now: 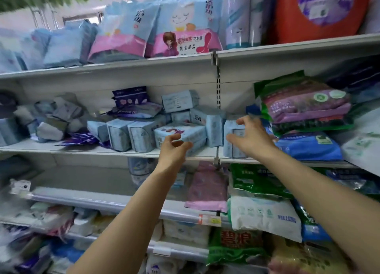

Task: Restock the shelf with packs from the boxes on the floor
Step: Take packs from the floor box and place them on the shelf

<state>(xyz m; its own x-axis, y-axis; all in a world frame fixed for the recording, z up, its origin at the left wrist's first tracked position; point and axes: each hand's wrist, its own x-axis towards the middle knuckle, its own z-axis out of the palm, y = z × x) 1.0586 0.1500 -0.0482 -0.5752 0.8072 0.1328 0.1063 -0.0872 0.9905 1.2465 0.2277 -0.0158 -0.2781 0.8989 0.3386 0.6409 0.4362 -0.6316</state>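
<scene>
A row of pale blue plastic-wrapped packs (pixel 141 137) is already being shown along the white metal middle shelf (pixel 72 149). Nothing is being gripped by the left hand (pixel 174 150) or right hand (pixel 249 137) (2 sets of loosely spread fingers); floor boxes are not being shown, so remaining stock cannot be judged.

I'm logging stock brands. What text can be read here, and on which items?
"花本目": pink pack on the top shelf.
"碧浪": green bag, bottom right, red characters.
Dark characters on the tall blue packs: blurred, unreadable.
Print on the purple bags, white bag, small blue packs and price tag: too small or blurred.
</scene>
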